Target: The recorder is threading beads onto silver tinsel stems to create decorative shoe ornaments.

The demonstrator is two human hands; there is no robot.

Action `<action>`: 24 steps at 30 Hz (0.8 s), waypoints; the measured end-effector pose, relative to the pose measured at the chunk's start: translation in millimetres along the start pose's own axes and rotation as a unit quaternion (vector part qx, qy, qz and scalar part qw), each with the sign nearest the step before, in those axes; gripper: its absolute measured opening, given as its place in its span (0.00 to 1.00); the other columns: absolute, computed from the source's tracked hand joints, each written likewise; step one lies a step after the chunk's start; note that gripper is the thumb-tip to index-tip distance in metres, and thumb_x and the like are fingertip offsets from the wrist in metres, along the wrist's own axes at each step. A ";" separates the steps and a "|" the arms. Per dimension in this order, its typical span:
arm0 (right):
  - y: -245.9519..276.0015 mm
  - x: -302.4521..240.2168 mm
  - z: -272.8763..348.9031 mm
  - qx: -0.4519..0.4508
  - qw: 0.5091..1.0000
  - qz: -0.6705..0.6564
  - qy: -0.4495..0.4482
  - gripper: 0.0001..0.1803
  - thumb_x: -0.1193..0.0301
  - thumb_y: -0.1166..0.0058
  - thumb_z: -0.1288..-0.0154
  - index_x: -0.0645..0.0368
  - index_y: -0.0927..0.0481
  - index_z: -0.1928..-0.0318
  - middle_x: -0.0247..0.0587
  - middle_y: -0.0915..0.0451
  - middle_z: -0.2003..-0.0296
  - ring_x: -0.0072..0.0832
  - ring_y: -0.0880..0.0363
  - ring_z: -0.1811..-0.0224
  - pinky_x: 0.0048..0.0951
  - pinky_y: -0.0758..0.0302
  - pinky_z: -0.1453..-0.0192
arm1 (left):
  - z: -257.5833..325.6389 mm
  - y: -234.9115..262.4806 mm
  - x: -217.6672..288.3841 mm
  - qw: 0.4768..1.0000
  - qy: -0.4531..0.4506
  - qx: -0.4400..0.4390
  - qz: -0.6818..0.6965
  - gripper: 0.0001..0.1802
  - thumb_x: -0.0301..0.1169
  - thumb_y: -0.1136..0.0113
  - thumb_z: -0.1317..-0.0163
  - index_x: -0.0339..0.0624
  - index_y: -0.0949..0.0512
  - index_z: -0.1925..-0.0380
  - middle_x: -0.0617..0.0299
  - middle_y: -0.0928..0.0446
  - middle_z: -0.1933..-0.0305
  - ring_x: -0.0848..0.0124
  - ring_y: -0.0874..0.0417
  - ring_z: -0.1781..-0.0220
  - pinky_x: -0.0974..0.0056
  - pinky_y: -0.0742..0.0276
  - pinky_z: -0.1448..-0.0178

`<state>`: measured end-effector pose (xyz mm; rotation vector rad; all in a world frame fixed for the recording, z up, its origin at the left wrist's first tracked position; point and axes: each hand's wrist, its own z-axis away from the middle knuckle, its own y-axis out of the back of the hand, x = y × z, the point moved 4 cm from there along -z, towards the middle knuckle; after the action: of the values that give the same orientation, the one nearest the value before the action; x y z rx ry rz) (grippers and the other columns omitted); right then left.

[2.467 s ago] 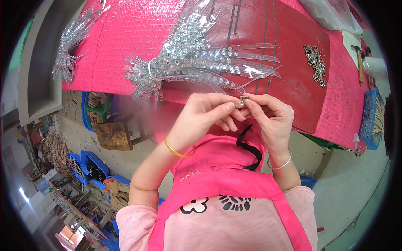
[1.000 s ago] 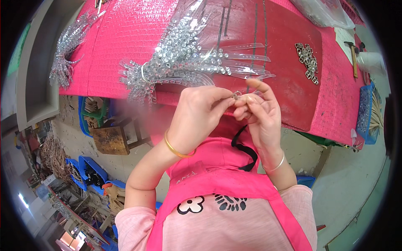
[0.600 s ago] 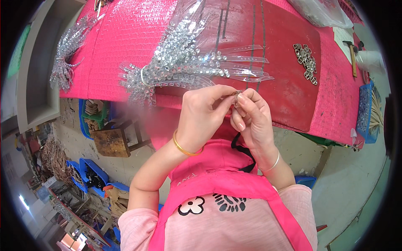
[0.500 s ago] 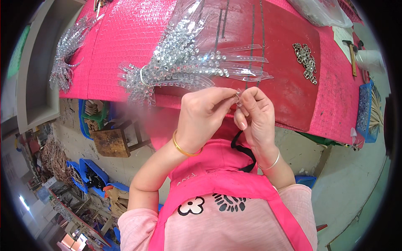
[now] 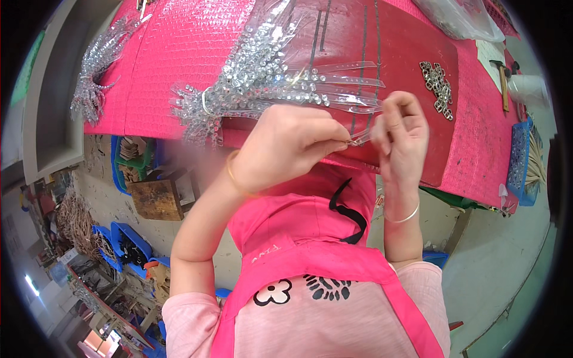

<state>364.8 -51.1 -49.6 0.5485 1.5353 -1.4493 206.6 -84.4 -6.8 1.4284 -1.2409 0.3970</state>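
My left hand [image 5: 295, 143] pinches thumb and forefinger together at the front edge of the table. From its fingertips a short clear plastic strap [image 5: 362, 139], with a small metallic bit at the pinch, stretches toward my right hand [image 5: 404, 134]. The right fingers are curled at the strap's other end, slightly blurred. Just beyond both hands lies a bundle of clear straps [image 5: 256, 74] set with round shiny stones, gathered by a white band [image 5: 206, 101]. Right of it sits a heap of small metal buckles [image 5: 437, 89].
A dark red mat [image 5: 412, 53] covers part of the pink table cover [image 5: 179, 36]. Another stone-studded bundle [image 5: 92, 74] lies far left. At the right are a hammer [image 5: 502, 86] and a blue basket [image 5: 520, 161]. A wooden stool [image 5: 156, 198] stands below the table, left.
My hands have moved apart, the right one up and to the right over the mat. The clear strap now shows stretched between them. My left forearm has shifted slightly left.
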 end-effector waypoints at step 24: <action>11.0 -2.9 29.9 -0.020 0.897 0.439 -0.051 0.08 0.73 0.46 0.42 0.66 0.24 0.74 0.31 0.28 0.87 0.12 0.31 0.84 0.18 0.38 0.81 | 39.8 -14.7 4.6 0.981 -0.019 -0.164 -0.101 0.08 0.31 0.37 0.53 0.41 0.24 0.74 0.59 0.31 0.76 0.62 0.29 0.70 0.59 0.31 0.52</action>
<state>384.7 -76.2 -49.4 0.9642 0.9988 -0.7195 204.8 -124.0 -22.4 1.2654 -1.1198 0.0240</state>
